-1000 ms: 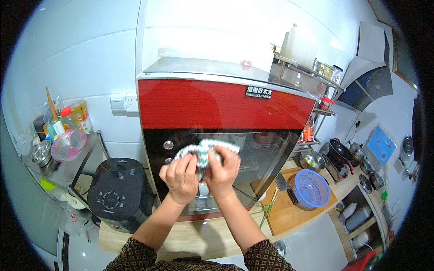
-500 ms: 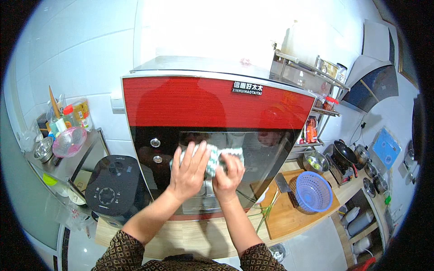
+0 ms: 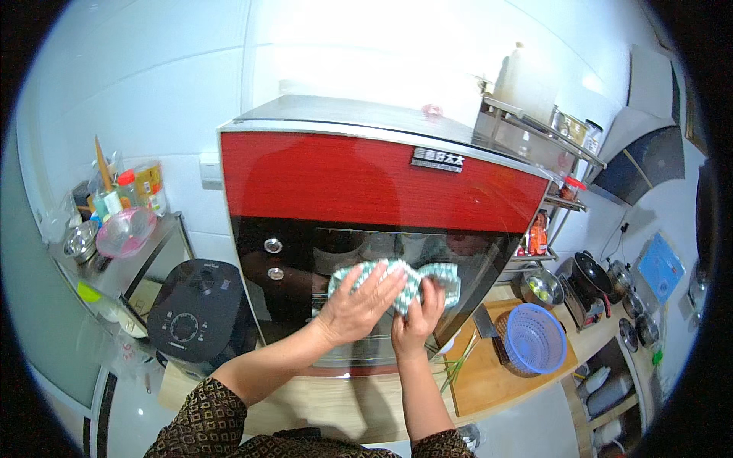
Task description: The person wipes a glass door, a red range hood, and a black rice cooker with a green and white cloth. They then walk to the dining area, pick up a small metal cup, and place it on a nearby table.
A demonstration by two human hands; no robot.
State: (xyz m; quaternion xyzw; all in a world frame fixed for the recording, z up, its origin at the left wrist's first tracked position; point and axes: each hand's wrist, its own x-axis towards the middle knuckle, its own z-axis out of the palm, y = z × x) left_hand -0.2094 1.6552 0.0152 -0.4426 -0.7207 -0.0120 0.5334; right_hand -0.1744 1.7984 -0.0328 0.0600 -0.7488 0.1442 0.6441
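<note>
A green-and-white checked cloth (image 3: 445, 273) lies bunched against the dark glass door (image 3: 294, 244) of a cabinet with a red upper panel (image 3: 321, 179). My left hand (image 3: 360, 304) presses flat on the cloth, its fingers stretched up and to the right. Close beside it, my right hand (image 3: 418, 314) has its fingers bent around the cloth's lower right part. The hands and folds hide some of the cloth. Left of my left hand, two round silver knobs (image 3: 273, 246) sit on the door.
A black rice-cooker-like appliance (image 3: 195, 309) stands at the left. On the right, a wooden cutting board (image 3: 466, 389) bears a blue plastic basket (image 3: 534, 340), a cleaver (image 3: 483, 322) and green stalks (image 3: 458, 362). Behind are a metal bowl (image 3: 544, 288) and black wok (image 3: 592, 275).
Both hands and the cloth have slid right across the glass door. My left hand has tilted more to the right. The whole view has shifted slightly.
</note>
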